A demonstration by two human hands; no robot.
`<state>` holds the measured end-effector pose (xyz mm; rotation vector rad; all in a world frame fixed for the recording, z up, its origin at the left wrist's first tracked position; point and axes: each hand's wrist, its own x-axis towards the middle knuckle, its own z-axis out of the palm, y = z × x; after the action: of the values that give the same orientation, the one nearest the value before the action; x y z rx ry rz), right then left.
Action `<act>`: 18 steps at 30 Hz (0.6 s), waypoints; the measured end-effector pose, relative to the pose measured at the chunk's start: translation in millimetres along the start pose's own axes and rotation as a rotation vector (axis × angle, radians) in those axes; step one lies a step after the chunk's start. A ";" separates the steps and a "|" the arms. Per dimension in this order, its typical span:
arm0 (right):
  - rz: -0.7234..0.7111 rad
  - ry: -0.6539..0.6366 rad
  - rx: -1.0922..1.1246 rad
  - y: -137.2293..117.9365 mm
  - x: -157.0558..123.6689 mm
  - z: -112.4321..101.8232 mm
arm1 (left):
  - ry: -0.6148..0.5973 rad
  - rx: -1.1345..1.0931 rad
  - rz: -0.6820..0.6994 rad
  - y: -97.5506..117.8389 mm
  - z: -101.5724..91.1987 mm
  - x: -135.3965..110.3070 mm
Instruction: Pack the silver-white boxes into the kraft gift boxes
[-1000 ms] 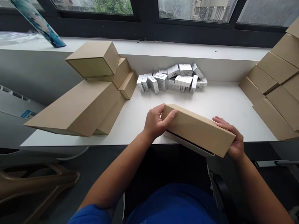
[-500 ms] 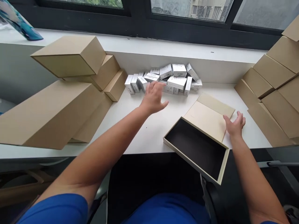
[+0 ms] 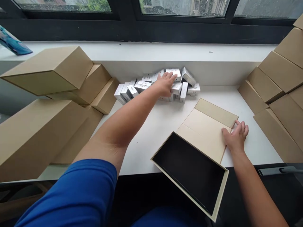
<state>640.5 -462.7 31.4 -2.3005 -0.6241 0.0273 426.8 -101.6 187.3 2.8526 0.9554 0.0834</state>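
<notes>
A tan box with a black inside (image 3: 189,170) lies open at the table's front edge, hanging partly over it. Its lid flap (image 3: 208,126) is folded flat on the white table (image 3: 161,126). My right hand (image 3: 234,137) rests flat on the flap's right edge, fingers spread. My left hand (image 3: 165,83) reaches far forward onto a pile of small white cartons (image 3: 153,85) by the back wall, fingers laid over the cartons. Whether it grips one is hidden.
Closed tan boxes are stacked on the left (image 3: 47,104) and leaning in a row on the right (image 3: 279,88). A white window ledge (image 3: 142,50) runs behind the table. A blue object (image 3: 11,44) lies on the ledge at far left.
The box went from closed in both hands to open on the table. My left hand reached forward onto the white cartons. My right hand settled on the flap.
</notes>
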 end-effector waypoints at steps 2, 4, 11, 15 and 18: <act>0.011 -0.020 -0.024 -1.6 -0.9 -0.8 | 0.050 -0.002 0.010 0.1 -10.0 -0.8; 0.014 -0.034 -0.045 -2.9 -1.3 -1.4 | 0.098 -0.024 0.001 0.8 -16.5 -1.3; 0.010 -0.024 -0.045 -5.1 -0.5 -0.9 | 0.300 -0.224 -0.085 10.0 -17.1 -2.5; 0.001 -0.033 -0.060 -5.2 -1.0 -1.3 | 0.493 -0.920 -0.021 23.8 -19.1 -33.6; -0.010 -0.066 -0.091 -6.1 -0.5 -1.4 | 0.344 -1.319 0.049 33.0 -13.9 -74.8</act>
<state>637.7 -460.2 36.4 -2.3921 -0.6826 0.0714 385.4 -171.3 205.0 1.6314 0.5103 0.8574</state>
